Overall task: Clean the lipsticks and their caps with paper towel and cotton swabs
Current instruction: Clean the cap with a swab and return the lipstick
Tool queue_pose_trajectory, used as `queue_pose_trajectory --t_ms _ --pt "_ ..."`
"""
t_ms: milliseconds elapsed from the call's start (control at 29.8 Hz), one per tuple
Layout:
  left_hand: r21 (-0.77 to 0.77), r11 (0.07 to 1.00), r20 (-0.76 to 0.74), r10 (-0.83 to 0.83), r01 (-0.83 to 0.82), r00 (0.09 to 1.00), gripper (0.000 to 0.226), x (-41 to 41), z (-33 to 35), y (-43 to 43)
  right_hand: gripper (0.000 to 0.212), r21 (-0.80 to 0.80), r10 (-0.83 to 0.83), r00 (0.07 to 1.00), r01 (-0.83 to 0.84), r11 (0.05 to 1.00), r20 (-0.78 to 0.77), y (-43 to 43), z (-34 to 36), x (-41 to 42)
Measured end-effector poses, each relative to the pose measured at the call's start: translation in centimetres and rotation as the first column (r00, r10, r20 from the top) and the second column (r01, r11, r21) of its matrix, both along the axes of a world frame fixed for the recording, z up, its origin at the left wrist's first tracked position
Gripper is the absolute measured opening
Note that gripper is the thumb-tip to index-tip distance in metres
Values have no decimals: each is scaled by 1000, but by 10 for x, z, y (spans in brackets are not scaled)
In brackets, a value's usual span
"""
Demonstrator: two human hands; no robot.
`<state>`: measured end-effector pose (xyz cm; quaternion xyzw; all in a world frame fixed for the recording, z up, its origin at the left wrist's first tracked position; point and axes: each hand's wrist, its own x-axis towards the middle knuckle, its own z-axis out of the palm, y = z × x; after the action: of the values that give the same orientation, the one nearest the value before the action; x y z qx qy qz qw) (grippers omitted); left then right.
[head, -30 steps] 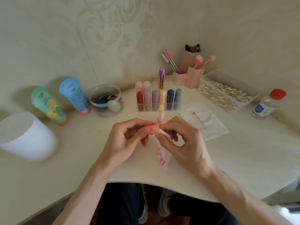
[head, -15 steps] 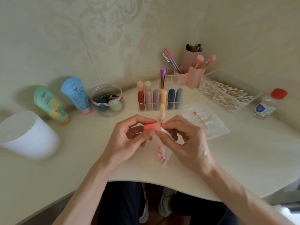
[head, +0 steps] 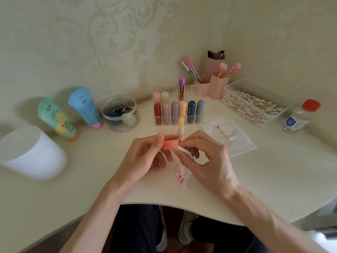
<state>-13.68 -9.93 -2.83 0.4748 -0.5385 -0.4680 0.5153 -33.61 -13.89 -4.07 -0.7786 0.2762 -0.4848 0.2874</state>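
Left hand (head: 144,159) grips a coral cap (head: 169,144) on its side between thumb and fingertips. The right hand (head: 211,165) pinches a crumpled paper towel (head: 182,173), stained red, against the cap's open end. Both are held just in front of the clear organizer (head: 193,121). Between them and the organizer an uncapped lipstick (head: 181,125) with a pale yellow tip stands upright; whether a finger touches it I cannot tell.

The organizer holds a front row of six capped lipsticks, two pale ones behind them, and a purple metallic tube (head: 182,87) further back. Left of the organizer is a round clear jar (head: 109,108) with makeup sponges inside. Behind the organizer to the right, a pink holder (head: 218,87) carries brushes. Right of the organizer, a clear tray (head: 231,88) is filled with cotton swabs. Nearer, a flat sheet (head: 240,143) bears one red-tipped swab (head: 224,133).
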Motion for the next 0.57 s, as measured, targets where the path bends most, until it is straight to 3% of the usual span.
queue_pose_trajectory --t_ms 134,335,469,570 --pt "-77 997 15 23 -22 1000 19 -1 0 1 14 11 5 1000 -5 1000 11 -2 -2 1" --pt "-33 999 -19 -19 18 1000 35 0 3 1 15 40 16 999 -18 999 38 -1 -2 0" --pt "-46 999 31 19 -17 999 26 0 -1 1 16 -2 15 1000 -15 1000 6 -2 -3 0" --pt "-104 994 69 46 -39 997 21 0 1 2 14 78 20 998 -24 997 53 -3 -4 -1"
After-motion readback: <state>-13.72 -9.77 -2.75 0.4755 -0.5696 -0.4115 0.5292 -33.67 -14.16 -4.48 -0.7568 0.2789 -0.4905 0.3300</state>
